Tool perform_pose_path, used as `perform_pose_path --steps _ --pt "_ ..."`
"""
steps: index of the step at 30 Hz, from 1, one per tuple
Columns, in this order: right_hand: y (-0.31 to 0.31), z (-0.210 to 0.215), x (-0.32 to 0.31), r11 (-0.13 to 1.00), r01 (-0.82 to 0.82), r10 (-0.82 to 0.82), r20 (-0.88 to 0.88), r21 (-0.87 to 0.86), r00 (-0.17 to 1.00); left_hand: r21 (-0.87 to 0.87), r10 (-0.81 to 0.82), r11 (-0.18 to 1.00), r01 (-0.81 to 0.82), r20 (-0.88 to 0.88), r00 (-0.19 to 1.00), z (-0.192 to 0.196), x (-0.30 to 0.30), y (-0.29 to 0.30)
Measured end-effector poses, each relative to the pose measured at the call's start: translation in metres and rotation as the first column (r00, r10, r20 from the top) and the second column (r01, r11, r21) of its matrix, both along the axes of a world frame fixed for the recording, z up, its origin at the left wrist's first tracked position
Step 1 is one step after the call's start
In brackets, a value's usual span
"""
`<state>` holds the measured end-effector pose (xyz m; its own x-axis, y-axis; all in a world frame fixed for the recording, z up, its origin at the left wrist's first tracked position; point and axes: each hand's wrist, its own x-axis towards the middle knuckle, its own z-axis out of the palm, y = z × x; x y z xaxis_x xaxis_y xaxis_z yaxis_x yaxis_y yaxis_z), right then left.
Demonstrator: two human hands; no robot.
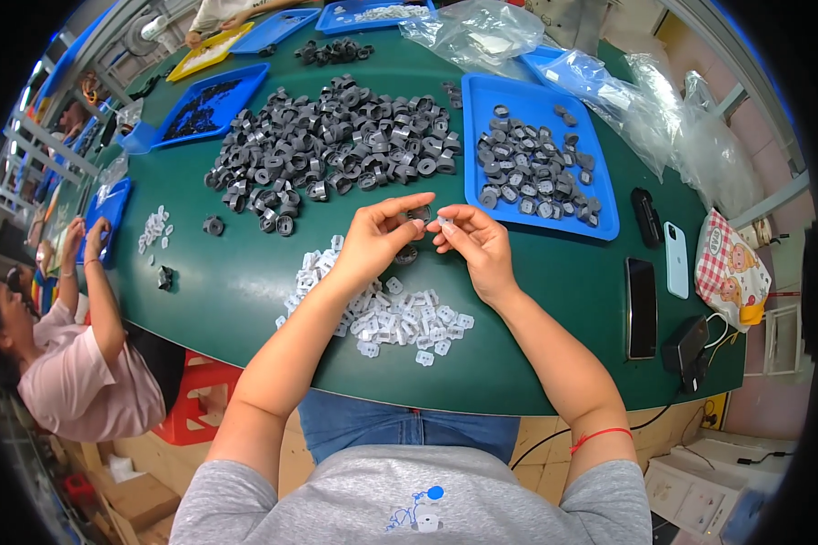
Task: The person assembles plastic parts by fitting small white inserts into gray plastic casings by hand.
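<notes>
My left hand (pixel 378 240) grips a dark grey ring-shaped plastic part (pixel 417 214) between thumb and fingers. Close beside it, my right hand (pixel 480 249) pinches a small white plastic piece (pixel 443 221); the fingertips of both hands nearly meet. Just under my left hand another grey ring part (pixel 406 255) lies on the green table. A loose heap of white plastic pieces (pixel 409 320) spreads below my hands, partly hidden by my left forearm. Beyond my hands sits a large pile of dark grey ring parts (pixel 336 141). At the right, a blue tray (pixel 541 227) holds grey parts with white pieces in them.
A black phone (pixel 641 309), a light blue phone (pixel 676 261), a black case (pixel 645 218) and a patterned pouch (pixel 732 272) lie at the right. Clear plastic bags (pixel 691 136) crowd the back right. At the left a co-worker (pixel 91 363) sits near small white pieces (pixel 154 229).
</notes>
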<state>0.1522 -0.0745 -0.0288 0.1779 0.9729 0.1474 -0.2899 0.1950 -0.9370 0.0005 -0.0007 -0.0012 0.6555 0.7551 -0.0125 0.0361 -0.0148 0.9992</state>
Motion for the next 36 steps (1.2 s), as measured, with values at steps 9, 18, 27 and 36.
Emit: perform_pose_path --steps 9,18,27,36 --pt "0.000 0.002 -0.002 0.999 0.038 -0.038 0.003 -0.021 0.999 -0.138 0.035 0.990 -0.015 0.143 0.989 -0.006 0.001 0.003" --pt "0.000 -0.001 0.000 0.994 0.113 -0.111 0.115 -0.010 0.987 -0.197 0.074 0.979 -0.057 0.082 0.994 -0.003 0.002 0.003" --pt "0.002 -0.005 -0.003 0.968 0.227 -0.218 0.088 -0.107 0.972 -0.071 0.031 0.997 -0.030 0.009 0.999 -0.007 0.003 0.002" --pt "0.004 -0.009 -0.003 0.957 0.218 -0.218 0.021 -0.194 0.976 -0.033 0.029 0.999 -0.029 -0.018 0.999 -0.007 0.004 -0.002"
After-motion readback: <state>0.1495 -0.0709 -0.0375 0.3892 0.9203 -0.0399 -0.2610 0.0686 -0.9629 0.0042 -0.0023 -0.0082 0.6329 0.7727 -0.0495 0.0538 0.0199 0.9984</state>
